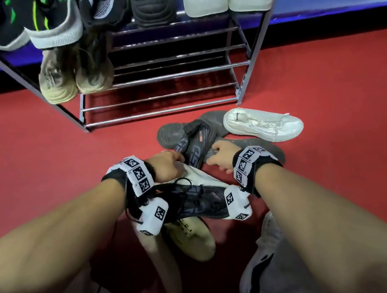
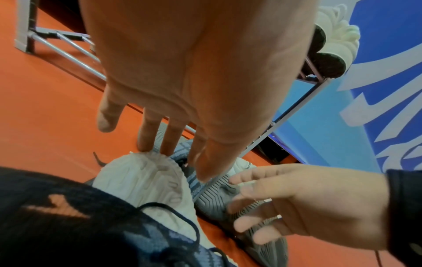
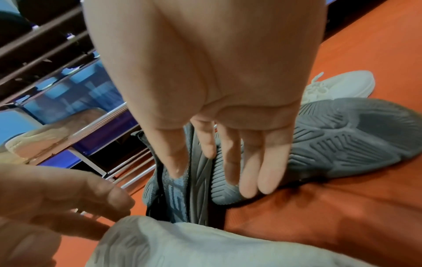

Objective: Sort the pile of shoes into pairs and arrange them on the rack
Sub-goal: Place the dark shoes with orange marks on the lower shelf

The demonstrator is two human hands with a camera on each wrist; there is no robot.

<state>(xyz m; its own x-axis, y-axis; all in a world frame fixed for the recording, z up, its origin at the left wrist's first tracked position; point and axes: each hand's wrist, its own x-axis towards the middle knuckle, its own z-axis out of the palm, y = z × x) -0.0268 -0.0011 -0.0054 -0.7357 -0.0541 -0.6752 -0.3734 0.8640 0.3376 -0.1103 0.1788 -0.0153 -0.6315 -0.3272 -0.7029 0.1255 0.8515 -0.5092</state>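
A pile of shoes lies on the red floor in front of the rack. My left hand reaches forward with straight fingers, and its fingertips touch the white sole toe of a dark blue-black shoe lying under my wrists. My right hand rests with straight fingers on the ribbed sole of a grey shoe. Its thumb lies on a second grey shoe tipped on its side. Neither hand grips anything.
A white sneaker lies on its side behind the grey shoes. A cream shoe sits under the dark one. The rack's top shelf holds black-green, black-grey and white pairs; a beige pair sits lower. My grey trouser leg is at right.
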